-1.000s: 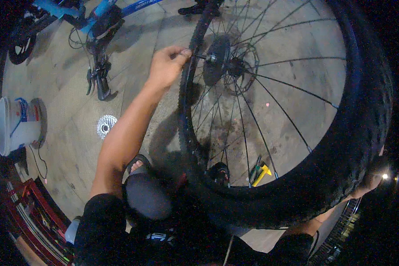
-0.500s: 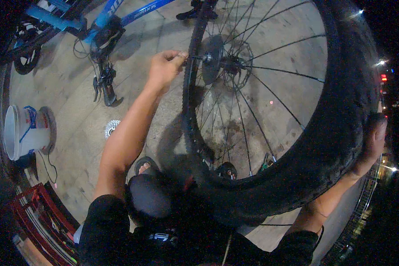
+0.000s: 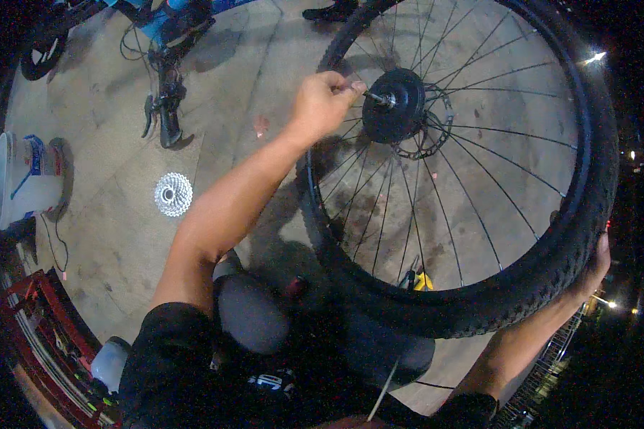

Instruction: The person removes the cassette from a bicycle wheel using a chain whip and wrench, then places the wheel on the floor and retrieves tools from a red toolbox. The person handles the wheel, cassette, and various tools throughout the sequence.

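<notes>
A bicycle wheel (image 3: 468, 312) with a black knobby tyre stands tilted in front of me. Its black spokes run to a large round black hub (image 3: 393, 123), with a disc rotor (image 3: 442, 114) behind it. My left hand (image 3: 325, 104) is closed in a pinch on the thin metal axle (image 3: 373, 96) that sticks out of the hub's near face. At the tyre's outer right side, my right hand (image 3: 598, 270) grips the tread; its fingers are mostly hidden behind the tyre. Left of my forearm, a silver cassette (image 3: 173, 194) lies flat on the ground.
A blue bicycle (image 3: 166, 23) is at the upper left, its handlebar (image 3: 169, 114) close to the ground. A white bucket (image 3: 3, 181) stands at the far left, above a red toolbox (image 3: 57, 336). A yellow-and-black object (image 3: 422, 280) shows through the wheel's lower spokes. A dark shoe (image 3: 332, 13) is at the top.
The wheel has turned so that more of the hub's face shows. My left hand has moved right with the hub, and the cassette has come fully into sight. My right hand stays on the tyre.
</notes>
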Demonstrator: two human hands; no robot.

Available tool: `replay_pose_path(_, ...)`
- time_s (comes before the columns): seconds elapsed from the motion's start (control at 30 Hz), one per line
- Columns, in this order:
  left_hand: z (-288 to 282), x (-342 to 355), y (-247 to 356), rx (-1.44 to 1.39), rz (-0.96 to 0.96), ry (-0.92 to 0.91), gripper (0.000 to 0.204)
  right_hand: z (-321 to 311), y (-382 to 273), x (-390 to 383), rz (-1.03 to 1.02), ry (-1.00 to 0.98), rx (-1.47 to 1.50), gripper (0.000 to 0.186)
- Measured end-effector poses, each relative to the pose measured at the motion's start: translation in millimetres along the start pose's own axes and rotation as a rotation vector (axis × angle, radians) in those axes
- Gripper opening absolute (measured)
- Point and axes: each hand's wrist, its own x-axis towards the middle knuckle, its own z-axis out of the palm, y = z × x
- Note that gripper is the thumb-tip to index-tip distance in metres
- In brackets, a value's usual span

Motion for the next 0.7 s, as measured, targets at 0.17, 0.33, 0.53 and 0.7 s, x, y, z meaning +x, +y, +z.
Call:
replay_pose_path(0.17, 8.2, 1.6, -0.8, -0.02, -0.016, -0.005, 0.034, -8.1, 2.5, 2.2, 0.015, -0.011, 0.008, 0.067)
replay_pose_path(0.33, 10.3, -2.1, 0.1, -0.038, 0.02, 0.001, 0.031, 1.8, 4.3, -3.8, -0.088, -0.077, 0.003, 0.066)
replay_pose_path(0.53, 10.2, -5.0, -5.5, -0.1, 0.107, 0.011, 0.026, -4.1, 9.9, -6.1, -0.121, -0.099, -0.005, 0.07)
replay_pose_path(0.7, 5.4, -6.2, -6.3, -0.098, 0.047, -0.077, 0.024, -5.0, 13.6, -9.4, -0.147, -0.307, -0.001, 0.073)
